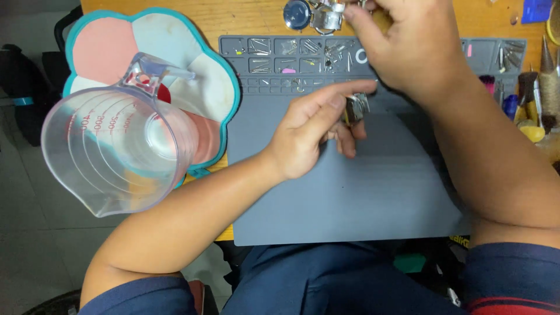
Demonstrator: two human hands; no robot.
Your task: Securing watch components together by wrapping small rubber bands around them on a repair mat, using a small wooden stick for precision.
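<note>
— Metal part (356, 108), small and shiny: see it, pinched in the left hand (309, 131) over the grey work mat (350, 192)?

— I see it. Thumb and fingers closed round it, forefinger stretched out along the top. What's further left?

— Clear plastic measuring jug (114, 151) with red markings, standing at the desk's left edge, partly on a flower-shaped mat (175, 41) in pink and white with a teal border.

— And along the top of the grey mat?

— Moulded compartments (274, 55) holding tiny metal bits and screws (too small for me to name them).

— The right hand (408, 49)?

— Raised above the mat's top edge, fingers curled shut on something small; its own knuckles hide what it is, so I cannot tell you. Just left of its fingertips lie a round glass lens (297, 14) and a metal ring piece (326, 17) on the wooden desk (245, 20).

— Far right?

— A cluster of tools and brushes (534, 93) beside the mat, well apart from the left hand.
</note>
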